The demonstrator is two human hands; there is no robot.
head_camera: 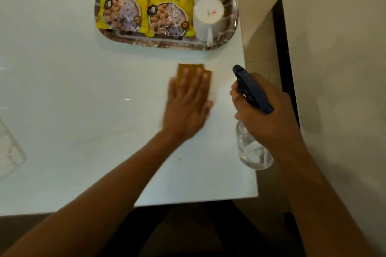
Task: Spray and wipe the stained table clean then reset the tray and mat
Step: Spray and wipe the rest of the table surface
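Stain: small brownish spot (179,159) sits on the white tabletop (83,131) close to the near edge, beside the left forearm and well short of the cloth; it looks untouched.
Right hand (265,110): fingers clamped round the neck of the spray bottle (253,152), dark trigger head (250,87) pointing away toward the tray, clear body hanging at the right edge of the tabletop.
Left hand (188,102): flat, fingers spread apart and pressing down on the cloth; its blurred edge suggests a wipe under way.
Cloth (194,71): folded orange-brown pad lying on the tabletop just under the left fingertips, between the hand and the tray.
Tray (158,43): at the far right of the tabletop, near but apart from the cloth, carrying two yellow soya chunk packets (123,6) and two upturned white mugs (207,16).
Mat: pale patterned sheet (9,150) at the left border may be it; I cannot tell for sure.
Step in hand: wiping, by my reading, with resetting not yet begun.
Doing it well: keep the palm flat for even pressure, draw overlapping strokes back toward the near spot, aim any spray low and away from the packets, and stop short of nudging the tray.
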